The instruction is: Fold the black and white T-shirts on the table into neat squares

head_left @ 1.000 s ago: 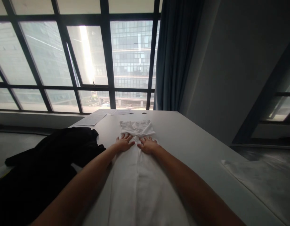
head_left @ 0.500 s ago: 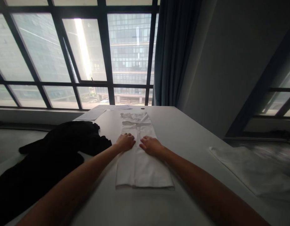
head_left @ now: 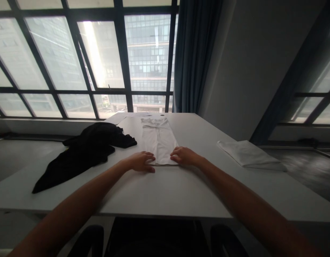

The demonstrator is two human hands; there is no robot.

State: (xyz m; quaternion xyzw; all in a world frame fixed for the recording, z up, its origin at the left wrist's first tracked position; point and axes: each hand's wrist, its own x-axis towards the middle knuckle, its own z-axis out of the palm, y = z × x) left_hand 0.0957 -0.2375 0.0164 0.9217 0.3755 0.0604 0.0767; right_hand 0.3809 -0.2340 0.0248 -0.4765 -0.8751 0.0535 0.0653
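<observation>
A white shirt (head_left: 161, 139), folded into a long narrow panel, lies flat on the table with its collar end away from me. At its near left corner rests my left hand (head_left: 142, 161), open, fingers stretched over the cloth and thumb spread apart below the hem. My right hand (head_left: 183, 156) lies at the near right corner, its fingers flat on the side edge and its thumb hidden. Neither hand visibly grips the fabric.
A black garment (head_left: 87, 150) lies crumpled on the left of the white table (head_left: 165, 192). Another folded white cloth (head_left: 250, 155) lies at the right. Papers (head_left: 136, 114) sit at the far end, near the windows and a blue curtain (head_left: 193, 57). A black chair (head_left: 156, 235) stands at the near edge.
Both hands have slid toward me along the shirt, from its middle to the near hem. My view has pulled back, bringing the table's near edge and the chair into sight.
</observation>
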